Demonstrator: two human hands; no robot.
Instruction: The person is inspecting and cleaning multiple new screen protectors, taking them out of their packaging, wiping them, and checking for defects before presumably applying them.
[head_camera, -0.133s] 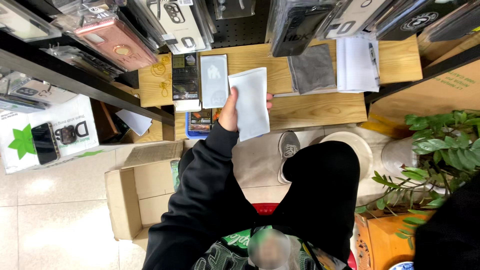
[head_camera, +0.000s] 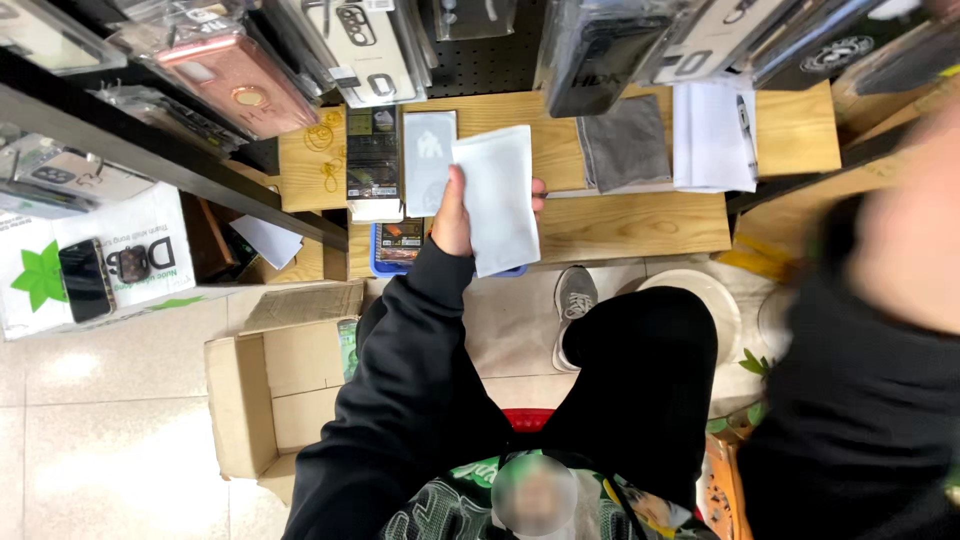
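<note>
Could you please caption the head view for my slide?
Left hand holds a flat white packet above a wooden shelf of packaged goods.

Pale tiled floor (head_camera: 110, 440) (glossy), wooden shelf (head_camera: 640, 225), pegboard wall (head_camera: 490, 70)

— What's the person wearing?
— A black long-sleeved top with the cuff at the left hand (head_camera: 452, 215), black trousers (head_camera: 640, 390), and a grey sneaker (head_camera: 575, 297) with white laces.
— Anything on the chest?
— A green-and-white print.
</note>
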